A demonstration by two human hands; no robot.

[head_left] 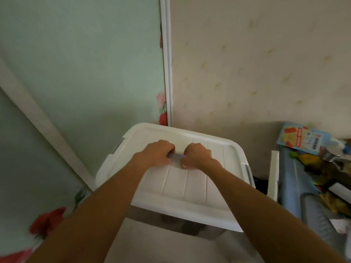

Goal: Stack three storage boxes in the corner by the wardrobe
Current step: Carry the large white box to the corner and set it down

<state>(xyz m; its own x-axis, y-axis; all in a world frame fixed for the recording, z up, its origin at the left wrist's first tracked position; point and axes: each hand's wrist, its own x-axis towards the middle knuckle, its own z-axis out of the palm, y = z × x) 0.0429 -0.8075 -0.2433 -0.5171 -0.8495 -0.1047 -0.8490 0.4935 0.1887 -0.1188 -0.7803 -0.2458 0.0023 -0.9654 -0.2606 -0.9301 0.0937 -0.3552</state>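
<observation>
The wardrobe (76, 73) is standing at left, and the box (190, 186) is sitting in the corner beside it. The left hand (157, 154) and right hand (197, 156) are both curling closed around the grey handle (175, 155) on its lid. Rigid, smooth plastic, probably light; that handle looks like the best hold.

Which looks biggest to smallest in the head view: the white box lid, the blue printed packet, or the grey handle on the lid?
1. White box lid, by far the largest.
2. Blue printed packet, though it lies farther off.
3. Grey handle, mostly hidden by the left hand and right hand.
</observation>
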